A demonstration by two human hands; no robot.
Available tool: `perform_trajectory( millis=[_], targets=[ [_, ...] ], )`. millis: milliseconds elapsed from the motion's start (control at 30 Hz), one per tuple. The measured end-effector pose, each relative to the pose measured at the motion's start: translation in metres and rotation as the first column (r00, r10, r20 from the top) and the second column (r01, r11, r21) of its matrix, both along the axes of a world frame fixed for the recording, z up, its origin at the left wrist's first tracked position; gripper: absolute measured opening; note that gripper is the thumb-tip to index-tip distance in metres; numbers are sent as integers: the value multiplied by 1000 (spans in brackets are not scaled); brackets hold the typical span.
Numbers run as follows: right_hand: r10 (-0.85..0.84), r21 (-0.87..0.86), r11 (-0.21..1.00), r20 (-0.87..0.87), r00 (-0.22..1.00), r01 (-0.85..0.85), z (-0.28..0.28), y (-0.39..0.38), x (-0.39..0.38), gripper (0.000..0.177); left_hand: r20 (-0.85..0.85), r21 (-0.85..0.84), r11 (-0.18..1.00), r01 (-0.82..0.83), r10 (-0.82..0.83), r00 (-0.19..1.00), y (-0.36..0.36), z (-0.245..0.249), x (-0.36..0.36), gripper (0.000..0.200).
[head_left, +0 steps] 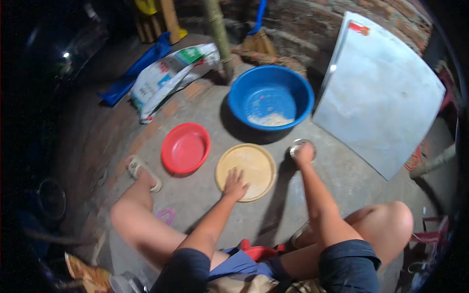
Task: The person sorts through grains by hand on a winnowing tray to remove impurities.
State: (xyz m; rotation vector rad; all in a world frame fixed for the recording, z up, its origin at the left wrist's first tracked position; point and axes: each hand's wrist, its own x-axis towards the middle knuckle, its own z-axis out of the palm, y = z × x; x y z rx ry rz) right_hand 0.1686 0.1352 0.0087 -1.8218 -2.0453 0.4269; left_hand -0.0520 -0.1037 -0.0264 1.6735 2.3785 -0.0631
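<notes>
My left hand (236, 185) lies flat with its fingers spread on a round, shallow yellow tray (261, 171), which rests on the concrete floor between my legs. To its right, my right hand (306, 154) reaches down over a small shiny metal bowl (293, 147) and grips it; the fingers are partly hidden in or behind the bowl. A large blue basin (235, 108) stands just beyond the tray, with pale grains or flour at its bottom. Left of the tray sits a red basin (168, 158) with nothing visible in it.
A large white panel (381, 88) leans at the right by the brick wall. A printed sack (161, 80), a blue sheet (117, 88) and a bamboo pole (218, 34) are at the back left. A broom (259, 43) stands behind the blue basin. Pink loops (166, 215) lie near my left leg.
</notes>
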Motion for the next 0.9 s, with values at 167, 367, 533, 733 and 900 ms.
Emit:
perform_trajectory(
  millis=[167,367,533,733,900],
  targets=[
    [-74,349,937,165,983,12,-16,-32,-6,38,115,157,951,268,-287,951,1,11,2,67],
    [226,237,940,103,969,-245,23,-70,-56,23,105,240,924,298,-329,938,5,21,25,45],
    [205,-49,970,-365,908,-239,-14,-71,-101,20,99,308,920,243,-284,954,10,-10,26,22],
    [236,-253,912,-319,918,-323,-40,-79,-109,26,220,399,907,139,-242,945,17,-11,18,16],
    [73,-531,811,-326,943,-246,-55,-75,-103,32,601,298,870,-393,149,785,34,-12,9,7]
  ],
)
